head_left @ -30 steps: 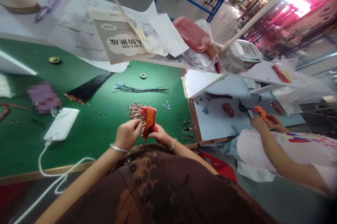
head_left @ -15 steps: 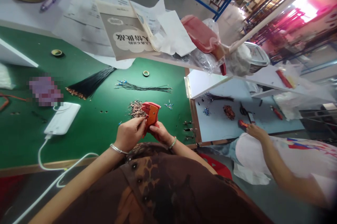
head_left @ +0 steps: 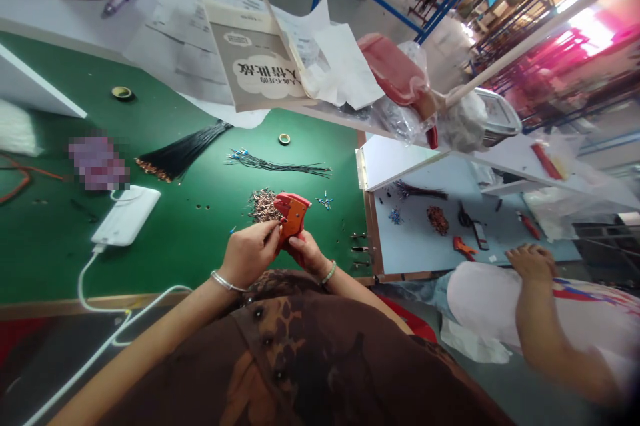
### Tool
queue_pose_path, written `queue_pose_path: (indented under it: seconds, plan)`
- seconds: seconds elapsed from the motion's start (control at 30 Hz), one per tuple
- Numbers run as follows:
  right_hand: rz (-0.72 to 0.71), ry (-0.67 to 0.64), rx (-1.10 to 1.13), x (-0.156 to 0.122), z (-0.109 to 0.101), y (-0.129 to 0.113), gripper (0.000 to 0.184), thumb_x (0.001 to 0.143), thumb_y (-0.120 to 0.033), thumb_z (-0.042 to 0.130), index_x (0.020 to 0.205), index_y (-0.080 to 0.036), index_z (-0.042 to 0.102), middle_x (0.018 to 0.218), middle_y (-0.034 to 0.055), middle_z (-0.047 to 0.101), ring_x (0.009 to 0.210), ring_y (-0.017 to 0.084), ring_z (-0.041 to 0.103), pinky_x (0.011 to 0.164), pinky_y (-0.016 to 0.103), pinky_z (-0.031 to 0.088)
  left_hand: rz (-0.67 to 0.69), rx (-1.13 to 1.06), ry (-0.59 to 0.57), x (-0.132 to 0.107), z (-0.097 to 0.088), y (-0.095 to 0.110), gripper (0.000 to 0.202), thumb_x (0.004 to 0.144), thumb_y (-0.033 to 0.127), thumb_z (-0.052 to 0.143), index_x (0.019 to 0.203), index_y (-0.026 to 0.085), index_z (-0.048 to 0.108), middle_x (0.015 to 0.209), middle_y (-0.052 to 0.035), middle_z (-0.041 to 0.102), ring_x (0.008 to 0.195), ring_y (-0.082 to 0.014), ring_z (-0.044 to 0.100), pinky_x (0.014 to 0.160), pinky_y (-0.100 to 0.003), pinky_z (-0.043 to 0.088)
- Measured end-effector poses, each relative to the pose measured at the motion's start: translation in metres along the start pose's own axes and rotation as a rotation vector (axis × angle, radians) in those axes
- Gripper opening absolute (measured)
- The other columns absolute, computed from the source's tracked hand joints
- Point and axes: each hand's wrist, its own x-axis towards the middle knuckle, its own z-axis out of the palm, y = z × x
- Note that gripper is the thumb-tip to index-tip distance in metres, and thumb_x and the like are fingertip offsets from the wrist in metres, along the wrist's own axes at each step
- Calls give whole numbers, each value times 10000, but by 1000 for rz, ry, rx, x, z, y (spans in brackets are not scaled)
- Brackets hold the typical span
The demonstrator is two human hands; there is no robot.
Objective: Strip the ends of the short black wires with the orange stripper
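My right hand [head_left: 306, 253] grips an orange-red crimping tool [head_left: 291, 211] just above the near edge of the green table [head_left: 190, 226]. My left hand [head_left: 250, 253] is pinched at the tool's jaw, holding something small that I cannot make out. Just beyond the tool lies a pile of small copper terminals [head_left: 262, 205]. Farther back lies a row of thin dark wires [head_left: 280, 166] with blue-tipped ends and a thick bundle of black wires [head_left: 183, 154].
A white power bank [head_left: 126, 215] with a white cable lies left. Two tape rolls [head_left: 121, 92] sit farther back, below papers and a booklet [head_left: 260, 73]. At the right, a co-worker's hand [head_left: 533, 261] rests near a blue table [head_left: 425, 239] with another orange tool [head_left: 463, 246].
The view has shifted slightly. The co-worker has put the orange tool down on the blue table and drawn the hand back. My hands stay at the crimping tool.
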Motion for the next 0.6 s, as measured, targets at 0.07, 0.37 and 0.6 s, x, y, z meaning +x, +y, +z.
queue_pose_path:
  seconds: [0.07,0.37,0.6]
  plan:
    - [-22,3,-24,1,-1,2,620,705,-615,744,1089,-152,598,883,82,663,764,208,635,720,353,536,0,14,-5,-1,1,0,352,932,380,467,1007,175,743,938,-87,765,778,-198,706,699,-269,491]
    - [-57,68,-185,2,2,-2,534,729,-613,738,968,-170,561,742,12,605,617,137,574,600,285,504,16,91,-41,-1,2,-1,363,943,371,431,895,182,737,871,-85,754,720,-176,668,651,-256,437]
    - [-43,146,-257,1,6,1,521,716,-644,729,865,-181,541,632,-29,579,509,103,539,503,247,464,-40,52,-61,1,7,-9,347,924,367,450,928,178,741,902,-102,755,741,-193,676,674,-270,455]
